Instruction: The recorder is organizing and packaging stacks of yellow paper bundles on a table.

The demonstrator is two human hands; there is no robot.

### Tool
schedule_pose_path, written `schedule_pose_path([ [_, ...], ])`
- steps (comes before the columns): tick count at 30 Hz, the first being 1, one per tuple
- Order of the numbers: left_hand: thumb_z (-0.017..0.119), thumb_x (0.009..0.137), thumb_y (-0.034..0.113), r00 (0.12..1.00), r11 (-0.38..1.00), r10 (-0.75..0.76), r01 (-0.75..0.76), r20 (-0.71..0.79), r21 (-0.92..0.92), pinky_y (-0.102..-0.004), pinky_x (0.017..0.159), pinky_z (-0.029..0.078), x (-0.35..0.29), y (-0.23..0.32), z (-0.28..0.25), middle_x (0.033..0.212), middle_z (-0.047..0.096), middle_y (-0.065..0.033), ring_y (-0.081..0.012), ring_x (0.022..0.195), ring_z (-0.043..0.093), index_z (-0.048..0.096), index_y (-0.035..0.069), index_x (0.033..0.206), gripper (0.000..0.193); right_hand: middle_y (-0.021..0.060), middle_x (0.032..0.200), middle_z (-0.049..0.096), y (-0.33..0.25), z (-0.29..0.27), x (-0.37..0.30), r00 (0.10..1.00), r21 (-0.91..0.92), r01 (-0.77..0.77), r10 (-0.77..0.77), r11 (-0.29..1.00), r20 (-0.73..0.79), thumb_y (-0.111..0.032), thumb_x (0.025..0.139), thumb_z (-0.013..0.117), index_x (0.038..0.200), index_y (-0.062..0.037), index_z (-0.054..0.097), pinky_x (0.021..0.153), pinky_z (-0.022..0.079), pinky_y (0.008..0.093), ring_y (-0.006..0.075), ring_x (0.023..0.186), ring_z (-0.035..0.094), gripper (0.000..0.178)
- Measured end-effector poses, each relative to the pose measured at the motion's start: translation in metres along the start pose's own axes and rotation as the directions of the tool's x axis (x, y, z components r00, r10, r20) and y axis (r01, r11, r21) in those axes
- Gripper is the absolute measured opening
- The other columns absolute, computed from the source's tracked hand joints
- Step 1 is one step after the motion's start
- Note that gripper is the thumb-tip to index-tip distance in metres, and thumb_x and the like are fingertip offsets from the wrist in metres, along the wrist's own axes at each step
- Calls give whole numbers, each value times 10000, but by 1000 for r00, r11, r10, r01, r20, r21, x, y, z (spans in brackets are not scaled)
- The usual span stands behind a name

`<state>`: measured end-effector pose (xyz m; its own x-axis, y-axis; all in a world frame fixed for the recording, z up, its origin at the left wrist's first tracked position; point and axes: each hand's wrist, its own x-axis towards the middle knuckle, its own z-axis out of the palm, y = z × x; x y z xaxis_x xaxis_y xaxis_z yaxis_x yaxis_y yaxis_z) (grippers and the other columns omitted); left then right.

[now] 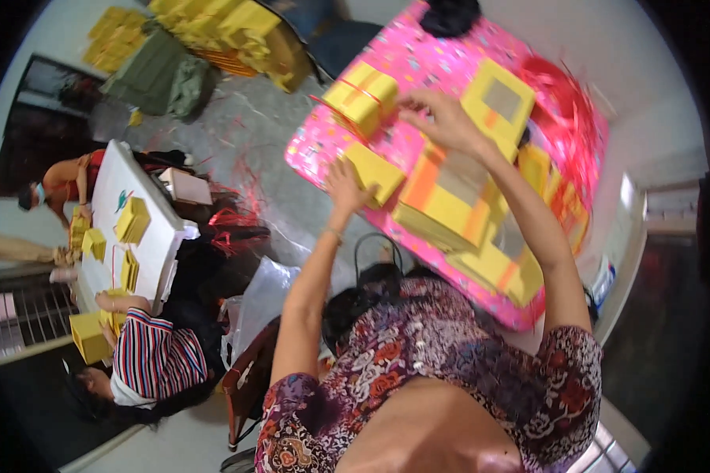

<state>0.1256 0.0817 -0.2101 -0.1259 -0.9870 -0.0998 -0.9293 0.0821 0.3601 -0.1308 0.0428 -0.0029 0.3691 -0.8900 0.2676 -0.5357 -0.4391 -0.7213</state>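
My left hand (pixel 345 189) rests with its fingers spread against the near-left edge of a small stack of yellow folded card boxes (pixel 376 172). Above the pink table, my right hand (pixel 440 120) is held with thumb and fingers apart, and nothing shows between them. Its fingertips point toward a bundle of yellow boxes (pixel 361 96) with red ribbon across it, at the table's left side. Just below my right wrist lies a larger stack of yellow boxes (pixel 442 206) with grey panels and an orange band.
The pink patterned tabletop (pixel 406 47) also bears another yellow box (pixel 497 102), a heap of red ribbon (pixel 564 102) and a black item (pixel 450 17). Two people work at a white table (pixel 154 244) on the left. Yellow bundles (pixel 252 35) stand on the floor behind.
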Motion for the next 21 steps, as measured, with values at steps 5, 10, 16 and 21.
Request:
schedule_pose_path([
  [5,720,843,366,946,941,81,-176,-313,-288,-518,1104,320,-3,15,-55,1386,494,-234,-378,1335,422,482,21,1375,677,86,1063,695,-11,-45,-68,988,53,-122,127,991,-93,-193,944,614,1175,-37,659,841,532,330,181,979,666,282],
  [10,729,863,180,987,569,91,-161,-132,-807,-392,963,486,-47,98,-132,1175,657,-152,-294,1120,617,659,32,1171,350,98,1063,683,-12,-44,-137,979,6,-185,184,983,-84,-193,925,638,1161,-31,661,842,522,343,204,974,664,287],
  [16,821,760,192,738,662,662,-657,-130,-361,-399,984,472,-82,115,-138,1252,607,-104,-294,1169,562,648,85,1223,505,125,1054,613,-45,4,-185,996,-239,-78,66,968,-56,-348,803,750,1159,-64,614,824,510,432,324,981,618,475],
  [21,802,769,177,642,576,756,-746,-131,-334,-408,985,466,-68,109,-119,1242,588,-111,-316,1167,534,655,81,1181,447,115,1047,593,-53,27,-197,983,-296,-167,134,941,-128,-252,775,768,1149,-39,605,873,488,425,323,1010,592,460],
])
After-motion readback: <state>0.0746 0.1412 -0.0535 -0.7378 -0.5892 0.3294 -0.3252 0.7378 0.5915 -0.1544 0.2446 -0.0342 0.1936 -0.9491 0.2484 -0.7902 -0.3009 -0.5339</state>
